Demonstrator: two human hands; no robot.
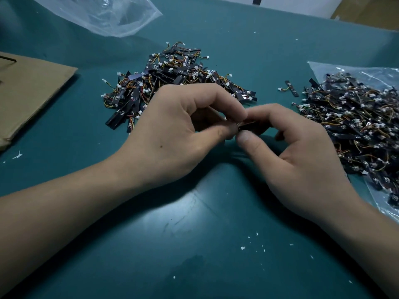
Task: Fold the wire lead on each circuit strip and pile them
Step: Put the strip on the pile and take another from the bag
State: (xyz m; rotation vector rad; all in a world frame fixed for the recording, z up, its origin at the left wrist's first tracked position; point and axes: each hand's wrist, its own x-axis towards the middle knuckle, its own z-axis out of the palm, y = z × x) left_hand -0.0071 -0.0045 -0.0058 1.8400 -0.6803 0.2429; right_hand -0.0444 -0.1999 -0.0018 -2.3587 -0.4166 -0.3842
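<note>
My left hand [172, 130] and my right hand [298, 160] meet over the middle of the green mat, and both pinch one black circuit strip [251, 127] between thumb and fingers. Most of that strip and its wire lead are hidden by the fingers. Behind my left hand lies a heap of black circuit strips [172, 78] with orange-yellow leads and white connectors. A second, larger heap of strips [354, 126] lies on a clear plastic bag [328, 70] at the right. One single strip [291, 88] lies between the two heaps.
A flat piece of brown cardboard [28, 93] lies at the left edge. A crumpled clear plastic bag [103, 14] sits at the top left. Small white crumbs [243, 247] dot the green mat [194, 234] in front of my arms.
</note>
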